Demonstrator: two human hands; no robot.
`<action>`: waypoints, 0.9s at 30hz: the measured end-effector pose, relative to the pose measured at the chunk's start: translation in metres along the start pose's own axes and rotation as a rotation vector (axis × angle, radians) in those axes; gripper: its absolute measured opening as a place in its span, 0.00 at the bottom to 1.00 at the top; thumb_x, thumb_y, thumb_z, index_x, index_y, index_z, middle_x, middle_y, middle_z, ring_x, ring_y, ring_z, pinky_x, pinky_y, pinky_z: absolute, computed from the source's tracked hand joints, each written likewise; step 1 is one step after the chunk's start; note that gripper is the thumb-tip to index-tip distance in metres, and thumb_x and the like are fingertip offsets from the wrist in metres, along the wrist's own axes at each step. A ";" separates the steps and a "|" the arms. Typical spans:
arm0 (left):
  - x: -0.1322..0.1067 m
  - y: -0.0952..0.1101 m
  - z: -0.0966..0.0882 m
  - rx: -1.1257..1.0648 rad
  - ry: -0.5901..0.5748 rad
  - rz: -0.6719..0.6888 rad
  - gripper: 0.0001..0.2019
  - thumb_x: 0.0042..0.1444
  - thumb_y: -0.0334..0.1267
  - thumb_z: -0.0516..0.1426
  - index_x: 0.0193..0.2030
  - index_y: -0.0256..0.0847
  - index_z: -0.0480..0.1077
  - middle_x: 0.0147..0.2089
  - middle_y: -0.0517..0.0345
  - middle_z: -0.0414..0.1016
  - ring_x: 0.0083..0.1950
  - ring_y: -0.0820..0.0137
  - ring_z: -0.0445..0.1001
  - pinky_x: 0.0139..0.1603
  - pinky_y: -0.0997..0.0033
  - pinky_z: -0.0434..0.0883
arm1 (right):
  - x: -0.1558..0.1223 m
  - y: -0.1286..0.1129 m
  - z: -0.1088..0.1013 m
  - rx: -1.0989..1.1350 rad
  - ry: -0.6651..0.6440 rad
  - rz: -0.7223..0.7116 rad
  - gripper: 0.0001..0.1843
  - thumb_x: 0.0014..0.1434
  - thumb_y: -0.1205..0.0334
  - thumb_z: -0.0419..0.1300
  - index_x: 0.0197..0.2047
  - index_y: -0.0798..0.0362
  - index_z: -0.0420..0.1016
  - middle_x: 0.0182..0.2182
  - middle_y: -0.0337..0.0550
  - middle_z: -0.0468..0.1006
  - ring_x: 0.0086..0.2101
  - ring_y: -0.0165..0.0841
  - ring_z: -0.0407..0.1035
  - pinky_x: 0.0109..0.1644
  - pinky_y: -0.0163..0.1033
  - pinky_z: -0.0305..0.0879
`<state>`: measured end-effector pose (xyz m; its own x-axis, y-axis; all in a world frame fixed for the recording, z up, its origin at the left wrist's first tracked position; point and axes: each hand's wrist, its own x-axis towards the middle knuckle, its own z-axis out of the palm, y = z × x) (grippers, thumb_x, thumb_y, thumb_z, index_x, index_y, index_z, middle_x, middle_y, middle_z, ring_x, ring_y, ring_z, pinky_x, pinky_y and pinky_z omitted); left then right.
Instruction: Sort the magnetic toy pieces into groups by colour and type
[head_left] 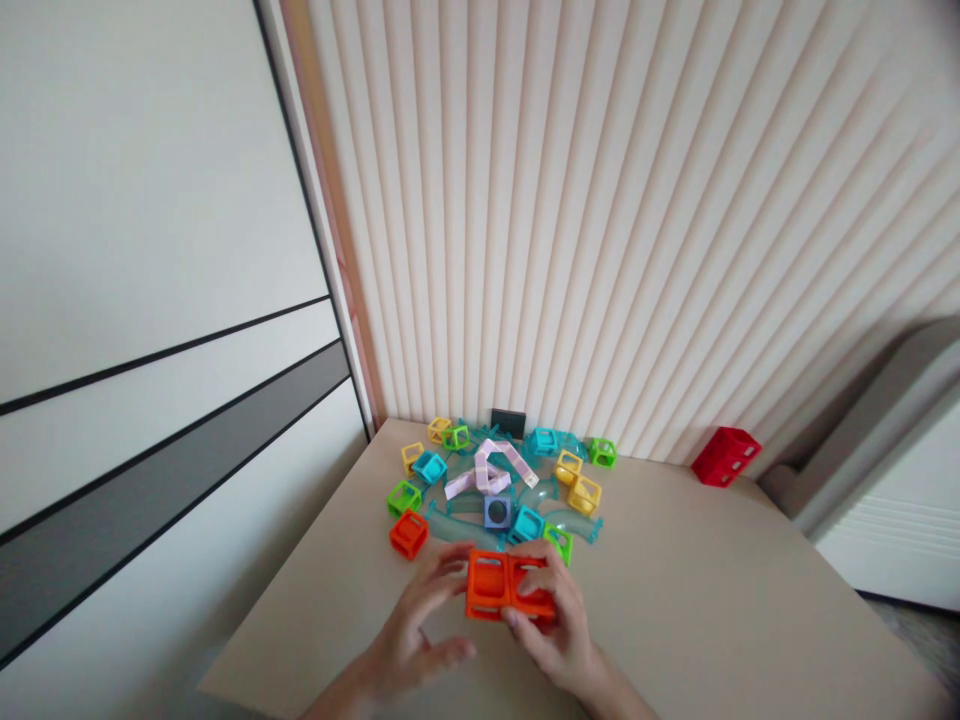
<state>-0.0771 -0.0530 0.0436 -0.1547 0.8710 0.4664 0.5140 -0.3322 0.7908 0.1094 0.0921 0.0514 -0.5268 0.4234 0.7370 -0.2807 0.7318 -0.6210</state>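
Both my hands hold a pair of orange open-frame cubes [499,583] joined side by side, just above the beige table [712,580]. My left hand [420,625] touches the left cube with its fingertips, thumb spread out below. My right hand [555,620] wraps around the right cube, fingers curled over its top and thumb at its lower front edge. Just beyond lies a heap of toy pieces: yellow cubes [577,482], green cubes [403,497], cyan cubes [430,466], a blue cube [496,512], pale pink track pieces [487,468] and clear teal curved tracks [465,520].
A single orange cube [409,533] lies left of the heap. A red stack of cubes [725,456] stands at the table's far right by the ribbed wall. A small black object [508,423] leans against the wall behind the heap. A grey sofa arm [862,440] is at the right.
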 end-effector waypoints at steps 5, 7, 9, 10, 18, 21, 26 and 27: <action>-0.009 -0.040 -0.043 0.399 0.278 -0.113 0.17 0.67 0.41 0.55 0.60 0.49 0.73 0.62 0.48 0.75 0.64 0.56 0.74 0.66 0.51 0.71 | -0.002 0.012 -0.001 -0.069 0.075 0.059 0.10 0.63 0.60 0.65 0.46 0.45 0.69 0.45 0.49 0.78 0.42 0.42 0.77 0.42 0.44 0.76; -0.012 -0.057 -0.052 0.574 0.207 -0.115 0.22 0.65 0.41 0.57 0.65 0.49 0.69 0.65 0.48 0.73 0.65 0.54 0.73 0.66 0.50 0.71 | -0.003 0.012 0.001 -0.057 0.036 0.059 0.12 0.63 0.59 0.65 0.48 0.45 0.69 0.46 0.49 0.78 0.43 0.42 0.77 0.43 0.44 0.76; -0.018 -0.072 -0.056 0.707 0.128 -0.103 0.25 0.64 0.41 0.57 0.68 0.49 0.66 0.68 0.48 0.71 0.66 0.53 0.72 0.67 0.50 0.71 | -0.004 0.010 0.004 -0.031 -0.037 0.044 0.15 0.62 0.59 0.66 0.51 0.44 0.69 0.47 0.49 0.79 0.44 0.42 0.77 0.44 0.43 0.76; -0.021 -0.077 -0.055 0.750 0.099 -0.095 0.26 0.64 0.40 0.57 0.69 0.49 0.65 0.69 0.48 0.70 0.66 0.53 0.72 0.66 0.50 0.71 | -0.004 0.009 0.005 -0.025 -0.071 0.032 0.17 0.62 0.58 0.67 0.52 0.44 0.69 0.48 0.49 0.79 0.45 0.41 0.77 0.45 0.43 0.76; -0.019 -0.079 -0.044 0.773 0.108 -0.124 0.21 0.65 0.45 0.56 0.64 0.48 0.69 0.62 0.45 0.72 0.62 0.52 0.76 0.60 0.51 0.77 | 0.000 -0.004 0.007 -0.078 -0.226 0.013 0.17 0.63 0.55 0.66 0.53 0.45 0.72 0.48 0.48 0.80 0.45 0.39 0.78 0.49 0.41 0.76; -0.011 -0.078 -0.041 0.755 0.117 -0.153 0.18 0.66 0.46 0.55 0.60 0.46 0.71 0.58 0.46 0.72 0.57 0.54 0.79 0.56 0.54 0.79 | 0.000 -0.004 0.006 -0.096 -0.270 0.031 0.16 0.64 0.55 0.65 0.53 0.45 0.72 0.50 0.49 0.79 0.47 0.39 0.77 0.52 0.41 0.75; -0.005 -0.086 -0.036 0.779 0.110 -0.155 0.16 0.66 0.41 0.52 0.57 0.42 0.71 0.61 0.42 0.73 0.58 0.54 0.79 0.57 0.54 0.79 | -0.003 0.001 0.006 -0.118 -0.289 0.041 0.15 0.64 0.54 0.64 0.53 0.46 0.72 0.50 0.49 0.78 0.48 0.39 0.76 0.52 0.41 0.74; -0.004 -0.087 -0.036 0.786 0.107 -0.150 0.17 0.65 0.40 0.52 0.58 0.41 0.70 0.61 0.41 0.73 0.59 0.53 0.78 0.58 0.54 0.78 | -0.004 0.003 0.007 -0.117 -0.288 0.039 0.15 0.64 0.54 0.64 0.53 0.46 0.72 0.50 0.49 0.78 0.47 0.39 0.76 0.52 0.41 0.74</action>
<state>-0.1512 -0.0408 -0.0133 -0.3286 0.8335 0.4441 0.9183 0.1721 0.3566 0.1051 0.0888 0.0453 -0.7453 0.2958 0.5975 -0.1708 0.7816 -0.6000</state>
